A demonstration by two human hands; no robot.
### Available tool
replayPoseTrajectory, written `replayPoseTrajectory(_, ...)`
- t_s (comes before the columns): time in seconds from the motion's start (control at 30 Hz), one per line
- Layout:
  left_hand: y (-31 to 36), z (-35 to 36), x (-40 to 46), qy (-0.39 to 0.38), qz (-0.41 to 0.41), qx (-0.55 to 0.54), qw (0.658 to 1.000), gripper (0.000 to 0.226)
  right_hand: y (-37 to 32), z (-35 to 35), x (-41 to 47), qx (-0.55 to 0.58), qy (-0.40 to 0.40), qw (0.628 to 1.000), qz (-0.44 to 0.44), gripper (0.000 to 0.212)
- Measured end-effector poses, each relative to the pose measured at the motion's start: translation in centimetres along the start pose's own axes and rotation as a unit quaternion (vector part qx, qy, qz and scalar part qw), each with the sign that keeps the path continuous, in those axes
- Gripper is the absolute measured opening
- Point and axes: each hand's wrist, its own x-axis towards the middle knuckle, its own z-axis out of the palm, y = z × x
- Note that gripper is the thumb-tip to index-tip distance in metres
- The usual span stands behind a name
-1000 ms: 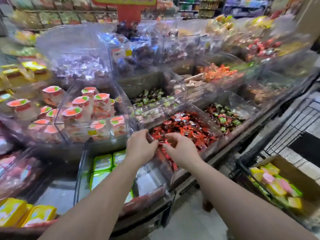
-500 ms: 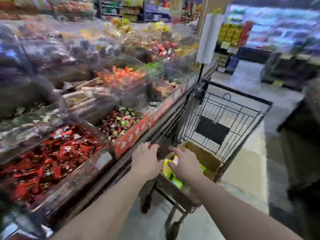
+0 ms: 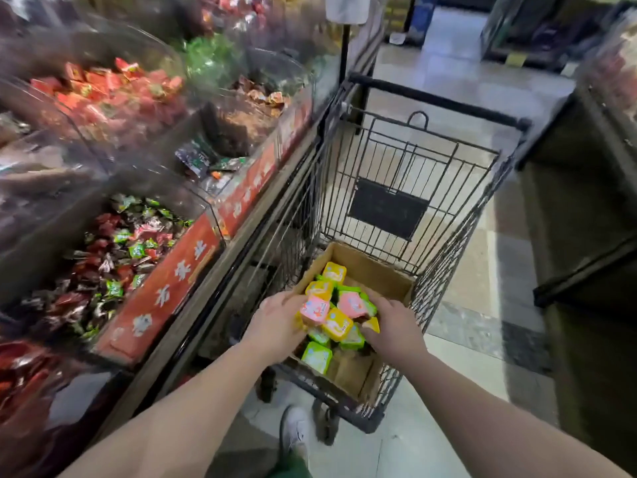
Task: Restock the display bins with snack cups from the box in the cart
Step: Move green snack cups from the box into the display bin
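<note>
- Shop aisle, pale tiled floor; clear plastic display bins of wrapped sweets along the left, red signed front panel below them
- Black wire shopping cart, parked just beside the bins; open brown cardboard box sitting in its near end
- Small square snack cups with foil lids, yellow, pink and green, heaped inside the box
- Left hand: fingers curled against the left side of the heap, touching a pink-lidded cup; a firm grip cannot be told
- Right hand: fingers curled over the right side of the heap, tips hidden among the cups
- White shoe on the floor below the cart
- Step in hand, as judged: gathering a two-handed load of cups from the box
- Next move, as judged: press both hands inward so the loose pile holds together, lift clear of the box wall and cart rim, then carry left to a bin
</note>
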Motion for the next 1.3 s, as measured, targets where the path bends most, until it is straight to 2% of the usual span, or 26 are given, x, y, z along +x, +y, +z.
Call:
replayPoseTrajectory(0.27,-3.3,3.1,7.0,-0.105,-0.050,-0.021,0.993,0.065,2.6,6.1,5.1,0.052,-0.115,0.988,0.089,0.064)
replayPoseTrajectory(0.43,-3.1,7.3,8.9,-0.142,-0.050,-0.039,0.988,0.070,4.5,8.7,7.9,0.088,-0.138,0.976,0.141,0.069)
replayPoseTrajectory(0.53,-3.0,9.7,10.1,-0.162,-0.077,-0.045,0.983,0.072,5.6,10.4,10.3,0.115,-0.152,0.967,0.167,0.072)
replayPoseTrajectory(0.77,-3.5,13.5,12.1,-0.151,-0.142,-0.065,0.976,0.072,6.6,15.2,13.9,0.124,-0.186,0.958,0.182,0.078)
replayPoseTrajectory(0.93,-4.0,15.6,13.1,-0.143,-0.146,-0.078,0.976,0.069,6.6,17.9,15.4,0.150,-0.191,0.951,0.192,0.088)
replayPoseTrajectory(1.17,-4.5,16.3,13.8,-0.127,-0.140,-0.057,0.980,0.071,7.5,18.5,16.8,0.125,-0.182,0.955,0.196,0.073)
replayPoseTrajectory(1.3,-4.9,16.2,13.6,-0.108,-0.132,-0.052,0.984,0.075,7.3,19.1,16.1,0.131,-0.164,0.946,0.247,0.058)
